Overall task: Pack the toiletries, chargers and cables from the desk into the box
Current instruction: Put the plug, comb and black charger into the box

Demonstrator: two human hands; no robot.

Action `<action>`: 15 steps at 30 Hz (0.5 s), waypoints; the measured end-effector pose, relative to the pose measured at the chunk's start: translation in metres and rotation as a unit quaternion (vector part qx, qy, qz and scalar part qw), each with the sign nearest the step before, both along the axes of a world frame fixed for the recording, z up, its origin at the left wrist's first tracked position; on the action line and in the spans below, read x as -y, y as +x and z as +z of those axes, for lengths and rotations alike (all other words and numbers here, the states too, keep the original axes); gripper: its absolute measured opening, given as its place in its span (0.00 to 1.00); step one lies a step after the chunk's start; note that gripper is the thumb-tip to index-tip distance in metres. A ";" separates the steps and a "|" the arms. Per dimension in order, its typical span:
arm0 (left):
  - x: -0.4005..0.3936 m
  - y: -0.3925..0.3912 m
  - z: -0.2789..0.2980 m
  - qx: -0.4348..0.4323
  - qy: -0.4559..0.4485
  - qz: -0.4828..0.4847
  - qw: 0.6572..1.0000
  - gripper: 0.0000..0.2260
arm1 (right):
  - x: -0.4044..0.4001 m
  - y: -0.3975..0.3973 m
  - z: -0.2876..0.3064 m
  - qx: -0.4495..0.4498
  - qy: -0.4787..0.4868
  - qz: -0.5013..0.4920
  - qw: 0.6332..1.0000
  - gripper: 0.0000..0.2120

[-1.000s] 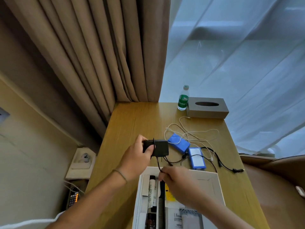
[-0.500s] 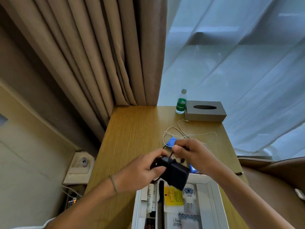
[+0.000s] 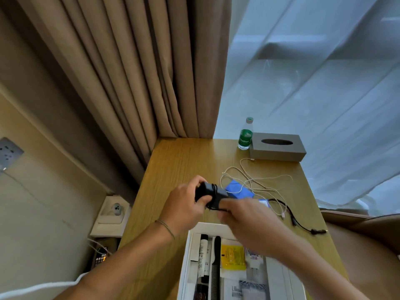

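Wooden tabletop [image 3: 177, 165] sits by beige curtains [image 3: 129, 68]. Left hand [image 3: 186, 206] grips black charger [image 3: 211, 192] above tabletop, just beyond white box [image 3: 184, 267]. Right hand [image 3: 244, 219] blurred, fingers curled at charger's black cable [image 3: 298, 224], w/ turns round the brick. Box at near edge holds comb [image 3: 215, 269], yellow sachet [image 3: 233, 256]. Blue pouch [image 3: 238, 189], white cable [image 3: 255, 180] to the right; bottle [image 3: 245, 135] & tissue box [image 3: 278, 148] at far edge.

Wooden surface [image 3: 177, 169]. Far right corner: water bottle [image 3: 245, 135], grey tissue box [image 3: 278, 149]. Middle right: white cable [image 3: 255, 180], black cable [image 3: 296, 221], blue pouch [image 3: 237, 189]. Near edge: white box [image 3: 184, 267].
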State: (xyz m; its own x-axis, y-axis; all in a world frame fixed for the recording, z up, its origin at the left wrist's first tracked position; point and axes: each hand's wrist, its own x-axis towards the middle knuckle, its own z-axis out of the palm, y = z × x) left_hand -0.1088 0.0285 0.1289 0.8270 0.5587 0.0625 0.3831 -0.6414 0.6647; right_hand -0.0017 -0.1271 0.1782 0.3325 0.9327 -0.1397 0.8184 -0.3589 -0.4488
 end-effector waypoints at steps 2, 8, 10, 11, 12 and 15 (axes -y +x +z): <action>0.004 -0.005 -0.001 -0.059 -0.012 -0.080 0.995 0.10 | -0.003 0.025 0.013 -0.010 0.029 0.018 0.999 0.11; 0.008 -0.013 0.033 0.045 -0.222 -0.167 0.959 0.11 | -0.012 0.076 -0.016 -0.252 0.178 -0.032 0.951 0.14; 0.005 -0.012 0.043 0.117 -0.278 -0.139 0.943 0.10 | -0.012 0.066 -0.038 -0.298 0.165 -0.082 0.937 0.12; 0.004 -0.010 0.045 0.143 -0.306 -0.106 0.935 0.10 | -0.012 0.055 -0.049 -0.302 0.145 -0.108 0.936 0.12; 0.004 -0.007 0.046 0.161 -0.321 -0.067 0.931 0.10 | -0.011 0.042 -0.058 -0.286 0.125 -0.128 0.941 0.12; 0.002 0.001 0.038 0.182 -0.268 0.040 0.945 0.09 | -0.011 -0.001 -0.066 -0.153 0.090 -0.074 0.981 0.11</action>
State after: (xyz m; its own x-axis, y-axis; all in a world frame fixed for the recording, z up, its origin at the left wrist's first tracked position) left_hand -0.1076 0.0268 0.1666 0.7584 0.6513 0.0254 0.0994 -0.1540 0.9831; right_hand -0.0024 -0.1159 0.1119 0.4341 0.8962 -0.0912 0.5806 -0.3558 -0.7324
